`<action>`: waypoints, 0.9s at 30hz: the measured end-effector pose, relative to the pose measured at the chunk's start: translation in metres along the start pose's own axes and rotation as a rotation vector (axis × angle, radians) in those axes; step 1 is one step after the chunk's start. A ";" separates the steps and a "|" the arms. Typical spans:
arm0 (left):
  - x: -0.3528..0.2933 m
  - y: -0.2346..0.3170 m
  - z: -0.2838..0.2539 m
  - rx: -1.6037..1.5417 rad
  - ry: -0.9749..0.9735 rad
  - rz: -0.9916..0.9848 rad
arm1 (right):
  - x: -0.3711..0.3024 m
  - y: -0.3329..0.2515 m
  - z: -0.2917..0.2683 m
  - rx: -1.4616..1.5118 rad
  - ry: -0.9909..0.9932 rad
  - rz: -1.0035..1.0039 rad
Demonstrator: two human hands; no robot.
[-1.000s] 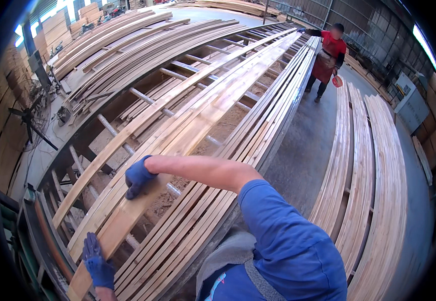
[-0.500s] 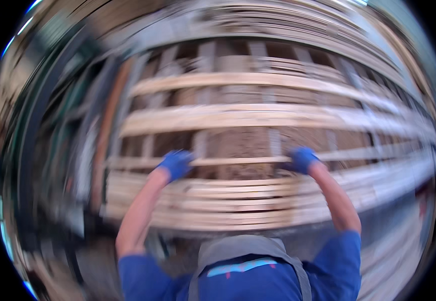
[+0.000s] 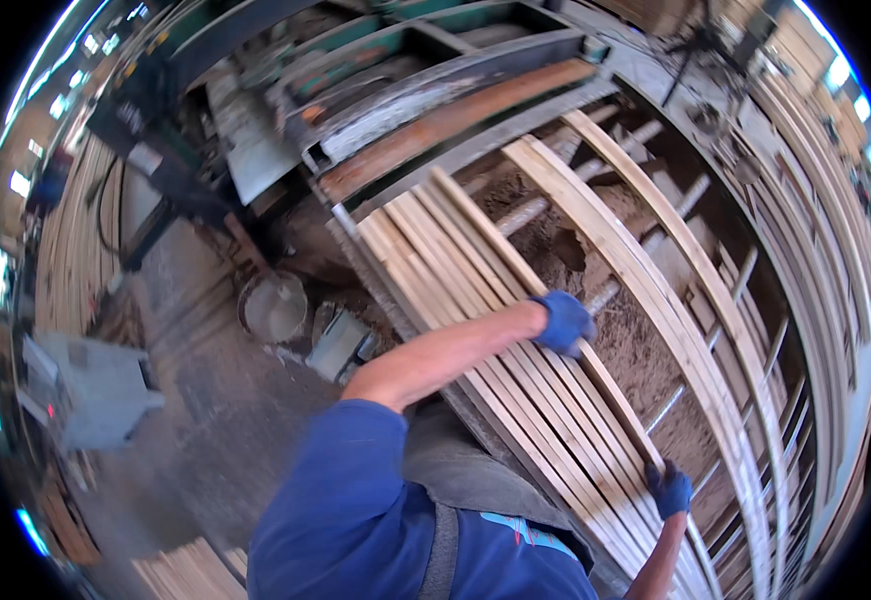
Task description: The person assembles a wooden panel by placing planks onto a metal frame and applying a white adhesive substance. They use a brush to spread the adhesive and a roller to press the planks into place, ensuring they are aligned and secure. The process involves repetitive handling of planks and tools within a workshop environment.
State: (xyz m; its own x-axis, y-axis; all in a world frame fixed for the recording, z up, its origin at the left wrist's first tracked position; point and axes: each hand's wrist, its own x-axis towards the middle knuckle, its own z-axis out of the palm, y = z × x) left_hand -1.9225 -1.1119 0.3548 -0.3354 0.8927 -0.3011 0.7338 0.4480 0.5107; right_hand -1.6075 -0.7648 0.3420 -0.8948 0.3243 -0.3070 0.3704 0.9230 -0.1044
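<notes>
Both my hands wear blue gloves and are on one long, pale wooden board [image 3: 488, 230]. My left hand [image 3: 563, 323] is closed around it near its middle. Farther down its length, close to the lower right, my right hand [image 3: 669, 489] is closed over the same board, its fingertips partly hidden. This board lies along the outer side of a row of similar boards [image 3: 435, 272] laid side by side in front of me. Beyond a gap with metal rollers [image 3: 522, 215] lie more long boards [image 3: 645, 285], apart from the row.
Brown sawdust [image 3: 615, 340] fills the space beneath the rollers. A rusty beam [image 3: 455, 130] borders the far end of the frame. Down at the left are a round bucket [image 3: 275, 307] and a grey machine housing [image 3: 90, 390]. Stacked boards [image 3: 825, 190] line the far right.
My view has turned left, so the row of boards now runs diagonally, and the picture is sharper. My hands remain on a board, which now lies closer against the row.
</notes>
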 end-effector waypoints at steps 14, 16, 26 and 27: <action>-0.095 0.134 0.083 -0.355 0.802 0.193 | 0.021 0.089 0.049 0.652 -0.083 -0.296; -0.146 0.120 0.109 -0.384 1.097 0.251 | 0.018 0.070 0.040 0.638 0.035 -0.216; -0.486 -0.213 0.252 -1.206 1.587 -0.573 | -0.096 -0.266 -0.010 0.922 -0.052 -0.436; -0.516 -0.258 0.259 -1.223 1.615 -0.687 | -0.101 -0.312 0.010 0.942 -0.208 -0.444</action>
State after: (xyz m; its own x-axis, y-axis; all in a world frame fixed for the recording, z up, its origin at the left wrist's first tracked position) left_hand -1.7855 -1.7005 0.1698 -0.8830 -0.4329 -0.1816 -0.1247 -0.1565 0.9798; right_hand -1.6300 -1.0882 0.3964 -0.9699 -0.1268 -0.2077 0.1443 0.3877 -0.9104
